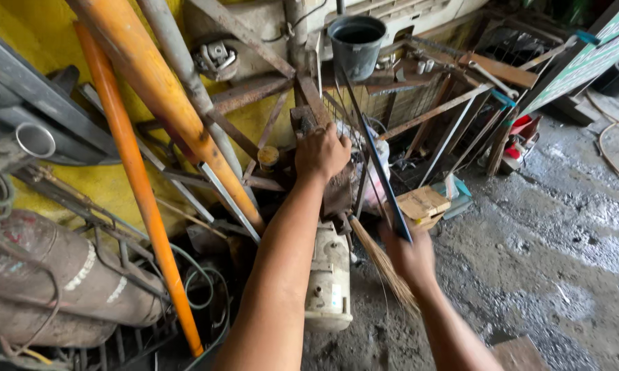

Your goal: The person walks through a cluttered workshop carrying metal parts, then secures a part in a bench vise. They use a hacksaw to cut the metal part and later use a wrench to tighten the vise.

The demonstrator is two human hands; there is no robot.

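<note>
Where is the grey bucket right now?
In the head view, the grey bucket sits top centre on the rusty metal frame, above the left hand.

The left hand point(321, 154) covers whatever it grips — only rusty metal shows around its knuckles. The right hand point(409, 255) closes on a dark flat bar point(372, 148), its fingers hidden behind the bar's lower end. Left of the left hand, the orange pipes point(159, 89) run off the top edge — their upper ends unseen. Both forearms leave the bottom edge.
</note>
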